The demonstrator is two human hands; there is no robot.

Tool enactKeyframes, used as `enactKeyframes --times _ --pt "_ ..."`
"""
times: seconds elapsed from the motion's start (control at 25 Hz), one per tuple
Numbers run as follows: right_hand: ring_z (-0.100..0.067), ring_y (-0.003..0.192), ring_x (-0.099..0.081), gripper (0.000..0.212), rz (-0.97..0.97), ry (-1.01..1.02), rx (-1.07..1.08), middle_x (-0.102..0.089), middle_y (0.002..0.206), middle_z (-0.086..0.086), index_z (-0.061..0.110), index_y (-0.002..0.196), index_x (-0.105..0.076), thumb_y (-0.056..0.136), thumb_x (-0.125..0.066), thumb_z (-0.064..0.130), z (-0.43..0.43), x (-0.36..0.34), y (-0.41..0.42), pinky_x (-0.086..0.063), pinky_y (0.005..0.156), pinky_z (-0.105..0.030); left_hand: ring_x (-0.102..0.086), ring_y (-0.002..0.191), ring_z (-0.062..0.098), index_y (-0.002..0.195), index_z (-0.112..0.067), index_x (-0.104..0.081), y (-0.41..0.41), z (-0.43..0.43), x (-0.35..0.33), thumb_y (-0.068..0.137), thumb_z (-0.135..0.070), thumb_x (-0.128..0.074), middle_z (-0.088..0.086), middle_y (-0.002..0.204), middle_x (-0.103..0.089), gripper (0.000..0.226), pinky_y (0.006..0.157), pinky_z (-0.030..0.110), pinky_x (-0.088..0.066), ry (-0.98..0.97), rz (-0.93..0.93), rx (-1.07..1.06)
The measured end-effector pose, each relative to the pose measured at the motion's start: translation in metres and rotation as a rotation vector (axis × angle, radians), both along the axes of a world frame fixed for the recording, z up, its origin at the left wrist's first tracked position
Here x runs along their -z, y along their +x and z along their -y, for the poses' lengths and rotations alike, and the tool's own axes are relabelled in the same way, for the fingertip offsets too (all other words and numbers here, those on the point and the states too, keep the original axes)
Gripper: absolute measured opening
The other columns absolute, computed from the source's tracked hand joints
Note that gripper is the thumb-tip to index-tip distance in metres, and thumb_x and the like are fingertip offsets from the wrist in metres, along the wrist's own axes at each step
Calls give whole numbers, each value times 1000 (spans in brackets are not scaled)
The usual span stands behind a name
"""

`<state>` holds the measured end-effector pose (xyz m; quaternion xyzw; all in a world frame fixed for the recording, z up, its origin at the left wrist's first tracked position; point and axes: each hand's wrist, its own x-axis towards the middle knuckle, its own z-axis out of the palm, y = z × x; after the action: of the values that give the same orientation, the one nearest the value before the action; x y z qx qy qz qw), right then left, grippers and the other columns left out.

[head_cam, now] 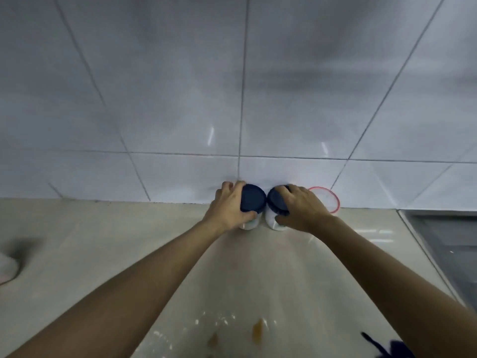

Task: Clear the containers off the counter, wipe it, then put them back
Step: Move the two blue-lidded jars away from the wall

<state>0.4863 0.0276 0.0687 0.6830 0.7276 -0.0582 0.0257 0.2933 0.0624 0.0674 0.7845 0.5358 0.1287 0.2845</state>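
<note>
Two white jars with dark blue lids stand side by side on the beige counter [103, 233], close to the tiled wall. My left hand [227, 208] is wrapped around the left jar [253, 200], thumb in front, fingers behind. My right hand [302, 209] grips the right jar [276, 200] from its right side, fingers over the lid. Behind my right hand sits a clear container with a red rim [331, 198], partly hidden. Both jars appear to rest on the counter.
Brown stains [258, 330] and white specks mark the counter near the front edge. A steel sink [449, 244] lies at the right. A blurred pale object [6, 268] is at the left edge. Something dark blue [387, 347] shows at the bottom right.
</note>
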Motion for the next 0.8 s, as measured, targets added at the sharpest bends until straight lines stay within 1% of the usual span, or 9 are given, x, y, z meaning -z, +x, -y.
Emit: enactKeyframes --times 0.08,0.12,0.2,0.28,0.36,0.44,0.56,0.64,0.8 --pt "-38 106 -53 64 -3 36 -11 -55 122 -18 12 127 -43 73 -67 36 -8 -2 2 -46 88 -41 -44 120 33 133 -21 -39 20 -14 2 74 -37 -75 13 132 -39 71 100 41 -44 -16 -68 -14" --pt "-37 104 -53 66 -2 40 3 -55 119 -18 11 126 -43 71 -69 37 -10 -5 3 -46 86 -40 -46 117 34 130 -21 -42 25 -18 3 72 -38 -76 13 129 -40 69 99 41 -45 -14 -85 -33" --pt "-35 100 -55 75 -4 32 30 -54 118 -16 11 126 -41 66 -74 39 -11 -7 4 -47 83 -39 -51 111 33 125 -21 -47 27 -18 3 69 -40 -77 13 124 -45 66 96 38 -47 17 -102 -62" --pt "-33 96 -57 82 -21 29 37 -54 117 -13 12 127 -40 60 -77 42 -9 -10 0 -46 81 -38 -56 103 30 120 -20 -50 19 -11 0 67 -42 -77 12 117 -51 63 87 35 -49 72 -99 -76" --pt "-33 98 -56 87 -76 51 22 -56 115 -11 13 129 -39 57 -77 44 -9 -17 -15 -46 83 -39 -56 96 27 115 -18 -51 -4 -1 -8 66 -43 -75 9 109 -56 60 79 32 -48 138 -51 -138" --pt "-34 103 -52 94 -114 65 -22 -56 116 -14 13 132 -37 55 -79 44 -11 -25 -43 -46 86 -41 -55 91 24 111 -18 -51 -45 8 -19 65 -45 -74 7 105 -56 57 74 30 -46 160 3 -222" --pt "-36 110 -48 102 -69 58 -62 -50 124 -18 12 137 -33 53 -80 44 -11 -32 -91 -45 90 -43 -55 89 20 106 -21 -53 -126 27 -35 64 -46 -74 4 103 -57 54 72 27 -46 143 49 -306" --pt "-35 113 -46 101 -99 62 -96 -52 126 -16 14 139 -32 54 -80 42 -12 -42 -138 -43 92 -42 -55 90 19 105 -22 -53 -193 46 -43 64 -47 -75 1 102 -56 52 72 26 -43 148 69 -388" --pt "-30 112 -44 91 -212 12 -255 -56 121 -8 16 134 -38 56 -77 43 -3 -62 -265 -41 92 -37 -55 93 19 109 -23 -52 -318 96 -48 64 -47 -75 -1 106 -54 55 71 25 -42 107 -16 -478"
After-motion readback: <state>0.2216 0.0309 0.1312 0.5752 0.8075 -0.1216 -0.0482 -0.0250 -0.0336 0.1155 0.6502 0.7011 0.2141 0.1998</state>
